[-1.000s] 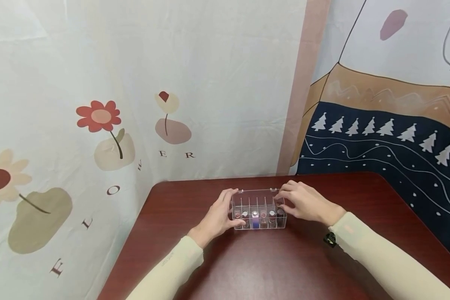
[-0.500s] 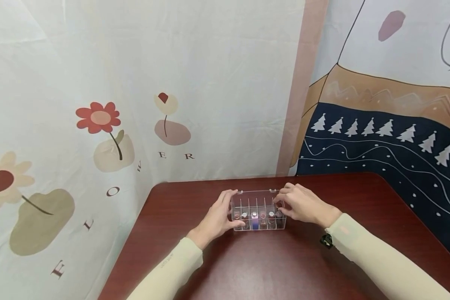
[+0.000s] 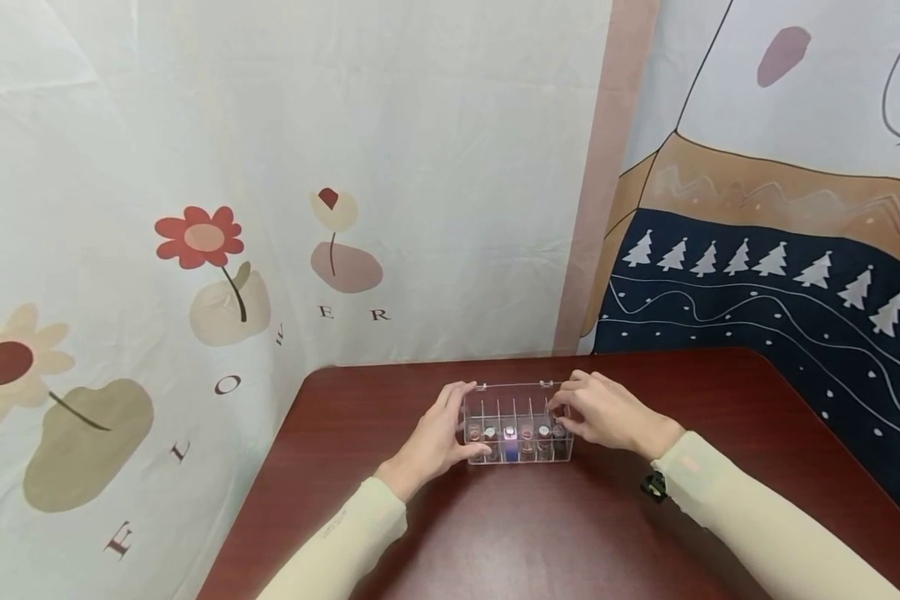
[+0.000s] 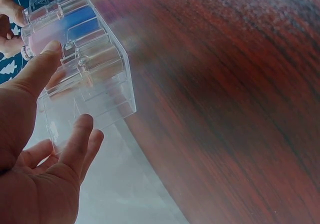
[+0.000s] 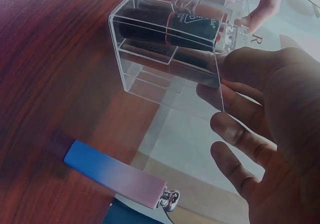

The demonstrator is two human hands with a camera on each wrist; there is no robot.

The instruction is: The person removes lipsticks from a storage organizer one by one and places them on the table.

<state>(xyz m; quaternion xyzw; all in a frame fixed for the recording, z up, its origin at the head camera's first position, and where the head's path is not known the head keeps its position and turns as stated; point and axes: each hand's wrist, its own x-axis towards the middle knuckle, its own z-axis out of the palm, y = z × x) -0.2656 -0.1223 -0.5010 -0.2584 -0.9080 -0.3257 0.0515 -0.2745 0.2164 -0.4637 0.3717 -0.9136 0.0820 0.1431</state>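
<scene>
On the table [image 3: 495,533], clear box [image 3: 521,408], left grip [image 3: 435,433] holding one end, right grip [image 3: 607,411] (hold unclear) opposite.

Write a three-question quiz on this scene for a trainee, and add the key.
1. Multiple choice: what colour is the table? a) white; b) dark red; c) green.
2. True or false: the left hand and the right hand are at opposite ends of the clear box.
3. Fill in: in the box, one tube is pink above and ___ below.
Key: 1 b; 2 true; 3 blue.
</scene>
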